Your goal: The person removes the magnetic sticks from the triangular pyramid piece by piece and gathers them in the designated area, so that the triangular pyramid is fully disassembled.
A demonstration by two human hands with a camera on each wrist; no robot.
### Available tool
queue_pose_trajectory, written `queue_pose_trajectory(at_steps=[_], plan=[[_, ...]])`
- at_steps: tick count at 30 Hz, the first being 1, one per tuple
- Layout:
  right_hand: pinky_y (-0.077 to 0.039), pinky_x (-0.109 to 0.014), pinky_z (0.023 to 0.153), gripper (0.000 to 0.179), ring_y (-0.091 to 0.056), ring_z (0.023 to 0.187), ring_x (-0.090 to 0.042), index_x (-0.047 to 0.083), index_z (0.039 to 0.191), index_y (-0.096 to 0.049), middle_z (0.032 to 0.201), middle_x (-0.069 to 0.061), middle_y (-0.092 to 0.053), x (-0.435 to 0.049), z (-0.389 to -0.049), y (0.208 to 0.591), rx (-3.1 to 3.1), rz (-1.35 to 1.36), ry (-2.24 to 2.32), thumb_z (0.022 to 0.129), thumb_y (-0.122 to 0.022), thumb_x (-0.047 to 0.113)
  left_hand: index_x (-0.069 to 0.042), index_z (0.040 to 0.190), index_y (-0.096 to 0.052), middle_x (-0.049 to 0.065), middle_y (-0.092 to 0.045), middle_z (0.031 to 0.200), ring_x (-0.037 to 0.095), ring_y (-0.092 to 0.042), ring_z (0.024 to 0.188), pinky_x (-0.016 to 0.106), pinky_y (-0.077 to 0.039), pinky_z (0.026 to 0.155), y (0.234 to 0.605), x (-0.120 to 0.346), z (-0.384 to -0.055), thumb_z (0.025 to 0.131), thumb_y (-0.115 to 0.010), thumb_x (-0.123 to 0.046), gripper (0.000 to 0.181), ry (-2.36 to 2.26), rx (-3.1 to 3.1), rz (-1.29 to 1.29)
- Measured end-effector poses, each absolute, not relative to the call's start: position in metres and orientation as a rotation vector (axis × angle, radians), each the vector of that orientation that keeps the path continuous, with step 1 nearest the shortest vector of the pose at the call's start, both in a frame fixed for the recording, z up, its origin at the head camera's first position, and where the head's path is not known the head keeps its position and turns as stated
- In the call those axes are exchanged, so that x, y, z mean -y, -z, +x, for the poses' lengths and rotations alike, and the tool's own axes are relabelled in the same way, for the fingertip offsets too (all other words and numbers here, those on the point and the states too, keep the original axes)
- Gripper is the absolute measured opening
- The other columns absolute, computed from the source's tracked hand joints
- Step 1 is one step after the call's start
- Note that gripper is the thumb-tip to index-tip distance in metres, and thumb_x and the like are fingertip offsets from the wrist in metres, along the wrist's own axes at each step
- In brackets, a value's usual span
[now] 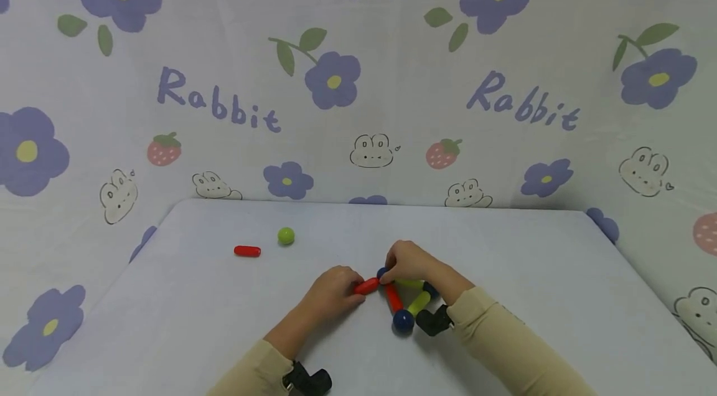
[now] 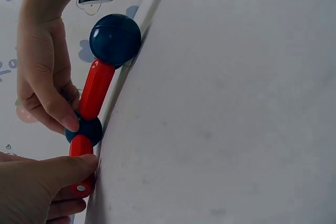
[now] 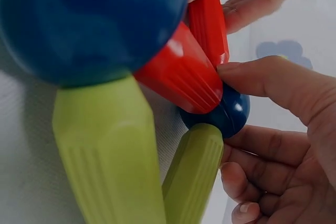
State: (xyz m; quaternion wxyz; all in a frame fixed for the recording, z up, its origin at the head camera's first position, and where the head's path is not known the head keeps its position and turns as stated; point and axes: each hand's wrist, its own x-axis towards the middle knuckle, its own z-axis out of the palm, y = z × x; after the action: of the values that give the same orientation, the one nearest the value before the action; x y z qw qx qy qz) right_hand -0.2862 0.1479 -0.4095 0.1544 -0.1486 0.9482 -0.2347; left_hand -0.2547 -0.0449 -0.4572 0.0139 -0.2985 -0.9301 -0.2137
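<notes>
Rod (image 1: 367, 286) looks light, stiff, slick; best held mid-length. Left grip (image 1: 334, 292) pinches it, right grip (image 1: 412, 261) pinches ball (image 3: 237, 109).

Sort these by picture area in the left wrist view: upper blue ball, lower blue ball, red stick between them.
1. Upper blue ball
2. Red stick between the balls
3. Lower blue ball, partly covered by the right hand

the near dark blue ball (image 1: 403, 322) looks like smooth, glossy plastic; the red rods (image 3: 184, 74) are shiny, finely grooved plastic, and the yellow-green rods (image 3: 105, 145) grooved plastic with a softer sheen. the white tabletop (image 1: 168, 309) looks matt, the far backdrop (image 1: 403, 103) matt, softly creased cloth.
</notes>
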Motion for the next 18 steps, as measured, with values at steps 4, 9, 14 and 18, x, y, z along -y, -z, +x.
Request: queue_pose_trajectory(at_steps=[4,9,14,18], plan=[[-0.051,-0.029,0.073,0.023,-0.056,0.074,-0.014,0.003,0.086,-0.069,0.081,-0.003,-0.065,-0.146,-0.283,0.406,-2.691,-0.433,0.628,0.075,-0.077,0.021,-0.005,0.096,-0.07,0.001,-0.066,0.082,0.009,-0.054,0.073,0.023,-0.048,0.07,0.457,0.043,-0.25,0.08,-0.073,-0.021,0.023,0.656,2.899,-0.915],[-0.052,-0.03,0.076,0.024,-0.058,0.076,-0.013,0.004,0.089,-0.07,0.084,-0.003,-0.067,-0.146,-0.28,0.406,-2.676,-0.461,0.586,0.075,-0.077,0.022,-0.005,0.092,-0.071,0.001,-0.066,0.079,0.008,-0.052,0.069,0.02,-0.044,0.064,0.455,0.043,-0.242,0.079,-0.074,-0.023,0.022,0.674,2.854,-0.921],[-0.053,-0.03,0.075,0.023,-0.058,0.075,-0.012,0.003,0.088,-0.07,0.083,-0.003,-0.067,-0.146,-0.273,0.406,-2.643,-0.499,0.625,0.076,-0.076,0.022,-0.005,0.089,-0.071,0.0,-0.064,0.075,0.006,-0.049,0.066,0.018,-0.04,0.06,0.453,0.041,-0.233,0.079,-0.074,-0.024,0.022,0.704,2.876,-0.908],[-0.053,-0.029,0.074,0.023,-0.058,0.074,-0.012,0.003,0.089,-0.07,0.081,-0.002,-0.067,-0.146,-0.267,0.407,-2.638,-0.524,0.643,0.075,-0.077,0.021,-0.005,0.089,-0.071,0.0,-0.065,0.076,0.007,-0.051,0.067,0.019,-0.043,0.062,0.453,0.042,-0.229,0.079,-0.073,-0.022,0.019,0.667,2.88,-0.914]])
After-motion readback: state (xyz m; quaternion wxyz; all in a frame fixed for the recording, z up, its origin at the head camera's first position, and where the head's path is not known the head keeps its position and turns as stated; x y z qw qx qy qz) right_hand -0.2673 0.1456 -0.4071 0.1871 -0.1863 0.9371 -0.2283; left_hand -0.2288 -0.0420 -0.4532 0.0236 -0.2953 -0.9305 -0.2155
